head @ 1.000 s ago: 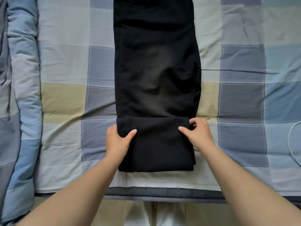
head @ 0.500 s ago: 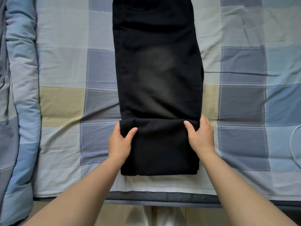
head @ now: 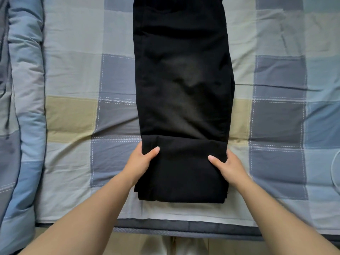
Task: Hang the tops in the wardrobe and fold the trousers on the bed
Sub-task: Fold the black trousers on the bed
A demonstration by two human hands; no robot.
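Black trousers (head: 184, 80) lie lengthwise on the checked bed cover (head: 73, 76), legs together, running from the top of the view down to the bed's near edge. Their near end is folded over into a thick flap (head: 182, 173). My left hand (head: 141, 159) grips the flap's left edge, thumb on top and fingers underneath. My right hand (head: 228, 164) grips the right edge the same way. The trousers' far end is cut off by the top of the view.
A rolled blue-grey quilt (head: 24, 107) lies along the left side of the bed. A thin white cable (head: 334, 170) loops at the right edge. The mattress edge (head: 184, 229) runs along the bottom, with the floor below it.
Both hands have shifted on the folded flap: the right hand moved from its top corner down to the right edge. The flap now sits slightly closer to the bed's edge.
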